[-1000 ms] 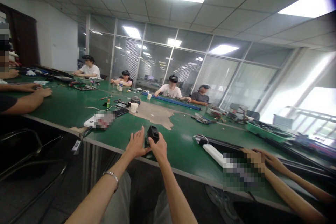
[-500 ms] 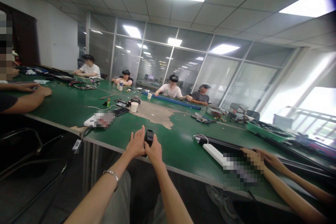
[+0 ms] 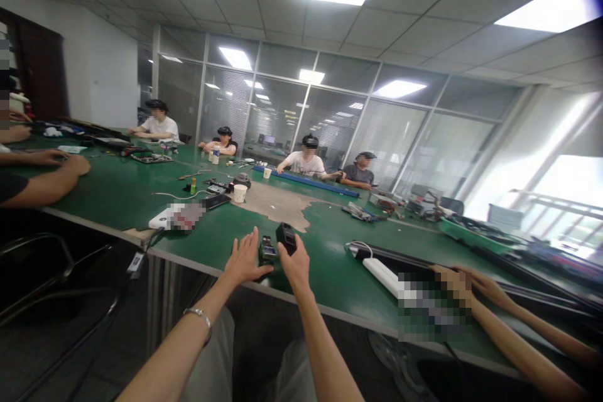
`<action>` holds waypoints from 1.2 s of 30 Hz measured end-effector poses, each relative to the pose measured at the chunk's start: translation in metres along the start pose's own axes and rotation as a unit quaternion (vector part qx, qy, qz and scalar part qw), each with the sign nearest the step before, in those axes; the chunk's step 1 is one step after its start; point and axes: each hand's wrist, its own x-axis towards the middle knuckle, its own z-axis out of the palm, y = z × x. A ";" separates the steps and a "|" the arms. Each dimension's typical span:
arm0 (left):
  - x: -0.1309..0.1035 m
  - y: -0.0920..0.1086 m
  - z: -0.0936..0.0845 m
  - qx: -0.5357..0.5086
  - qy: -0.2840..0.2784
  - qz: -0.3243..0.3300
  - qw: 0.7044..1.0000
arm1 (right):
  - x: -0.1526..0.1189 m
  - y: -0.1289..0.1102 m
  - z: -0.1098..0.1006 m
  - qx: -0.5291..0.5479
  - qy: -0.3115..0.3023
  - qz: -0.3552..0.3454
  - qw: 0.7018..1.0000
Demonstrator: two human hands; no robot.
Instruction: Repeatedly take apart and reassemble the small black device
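Observation:
My right hand (image 3: 296,267) grips a black box-like cover (image 3: 286,237), raised slightly and tilted over the table's near part. Just left of that cover, a small dark device with shiny metal parts (image 3: 267,250) stands on the green tabletop (image 3: 330,264). My left hand (image 3: 245,257) rests beside the device on its left, fingers stretched out and the thumb pointing right in front of it. Whether the left hand touches the device, I cannot tell.
Left of my hands lie a white power strip (image 3: 162,217) and a paper cup (image 3: 240,193). Beyond is a bare brown patch (image 3: 277,204). To the right, another white power strip (image 3: 381,276) lies near a co-worker's hands (image 3: 490,289). Several people sit around the table.
My right hand has moved right with the black cover, off the small device, which now shows between my hands. My left thumb has swung out from the device.

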 end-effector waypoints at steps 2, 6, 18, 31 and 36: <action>0.001 0.000 0.001 0.003 0.001 -0.003 1.000 | 0.000 0.014 -0.005 -0.017 0.003 0.011 1.000; 0.002 -0.001 0.001 0.007 0.003 -0.004 1.000 | -0.007 0.042 -0.004 -0.060 0.000 0.014 0.998; 0.001 -0.002 0.002 0.009 -0.001 -0.002 1.000 | -0.025 0.057 0.006 -0.152 0.000 -0.042 0.987; -0.001 0.000 -0.001 -0.008 0.006 -0.004 1.000 | -0.024 0.032 -0.003 -0.027 0.022 0.014 0.999; -0.001 0.000 -0.001 -0.004 0.018 0.000 1.000 | -0.016 -0.003 0.008 0.015 -0.016 -0.044 0.999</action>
